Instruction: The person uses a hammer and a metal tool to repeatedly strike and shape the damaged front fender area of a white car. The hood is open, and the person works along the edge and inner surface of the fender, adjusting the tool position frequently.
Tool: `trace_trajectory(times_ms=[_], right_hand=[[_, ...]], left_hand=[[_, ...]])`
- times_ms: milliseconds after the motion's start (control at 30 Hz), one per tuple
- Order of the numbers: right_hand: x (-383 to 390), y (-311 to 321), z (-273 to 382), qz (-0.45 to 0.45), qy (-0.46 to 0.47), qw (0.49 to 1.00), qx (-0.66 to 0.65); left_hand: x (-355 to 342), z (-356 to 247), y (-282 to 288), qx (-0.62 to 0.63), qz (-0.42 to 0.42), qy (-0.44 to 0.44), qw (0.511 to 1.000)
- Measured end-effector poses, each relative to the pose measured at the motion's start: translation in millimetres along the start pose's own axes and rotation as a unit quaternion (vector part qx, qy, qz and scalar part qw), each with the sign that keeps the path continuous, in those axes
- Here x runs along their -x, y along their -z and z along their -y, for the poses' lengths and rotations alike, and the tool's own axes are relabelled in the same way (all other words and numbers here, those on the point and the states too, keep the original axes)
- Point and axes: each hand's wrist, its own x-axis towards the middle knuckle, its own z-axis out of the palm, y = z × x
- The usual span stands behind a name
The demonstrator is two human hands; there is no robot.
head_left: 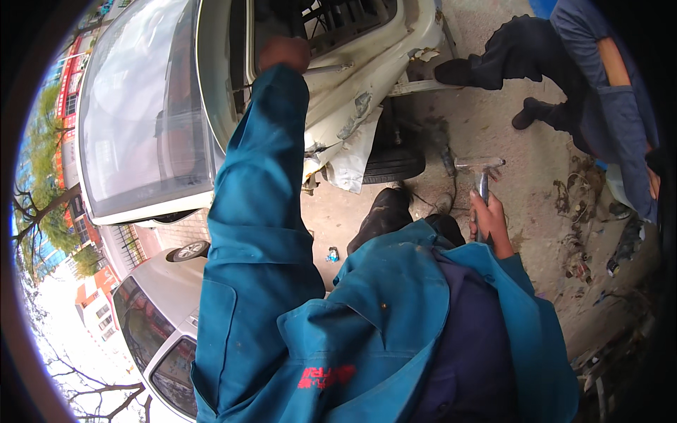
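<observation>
While right hand (491, 218) wraps tight round hammer (483, 185), left hand (285, 55) is up at the car (338, 95); can't tell its finger grip.

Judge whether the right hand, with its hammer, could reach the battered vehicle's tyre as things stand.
Probably yes: the tyre is partly exposed, with no bodywork between it and the right hand gripping the hammer; depth unclear.

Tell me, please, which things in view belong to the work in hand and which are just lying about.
In the work, it seems:
hammer, in the right hand
battered cream vehicle, left hand up at it

Lying about:
dirty scrap
small blue item
dark corded tool, unheld; whether it belongs is unclear
</observation>
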Motion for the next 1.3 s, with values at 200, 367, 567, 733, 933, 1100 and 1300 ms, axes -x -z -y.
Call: trace_trajectory(times_ms=[200, 367, 567, 733, 933, 1100, 1300], right_hand=[[-2, -7, 7, 0.021, 0.057, 0.998, -0.035], [16, -6, 1, 0.026, 0.067, 0.997, -0.024], [21, -7, -18, 0.002, 0.006, 1.000, 0.001], [19, -16, -25, -0.005, -0.012, 1.000, -0.016], [35, -27, -20, -0.012, 0.039, 0.999, -0.005], [55, -36, -20, -0.049, 0.011, 0.999, 0.017], [61, -58, -9, -0.084, -0.010, 0.996, 0.043]], left_hand=[[5, -9, -9, 0.034, -0.104, 0.043, 0.993], [18, -15, -7, 0.186, -0.173, 0.138, 0.957], [-12, -4, -16, 0.111, -0.118, 0.056, 0.985], [11, -18, -4, 0.090, -0.101, 0.054, 0.989], [88, -44, 22, 0.305, -0.238, 0.083, 0.918], [185, -103, 3, 0.297, -0.326, -0.133, 0.887], [243, -116, -21, 0.298, -0.354, -0.322, 0.826]])
